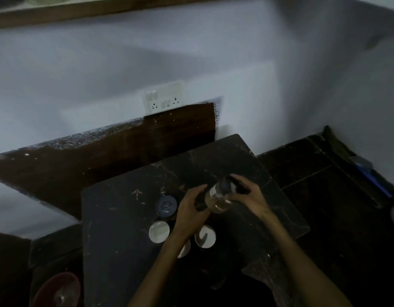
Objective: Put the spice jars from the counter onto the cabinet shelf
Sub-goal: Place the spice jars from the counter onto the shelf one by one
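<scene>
A clear glass spice jar with a dark lid is tilted above the dark stone counter. My right hand grips its lid end and my left hand holds its body from the left. On the counter below stand a jar with a blue lid and two jars with white lids; a third white lid shows partly under my left forearm. A wooden shelf edge runs along the top of the view.
A white socket plate is on the wall behind the counter. A dark backsplash rises at the counter's far edge. A reddish bowl sits low at the left. A lower dark tiled surface lies to the right.
</scene>
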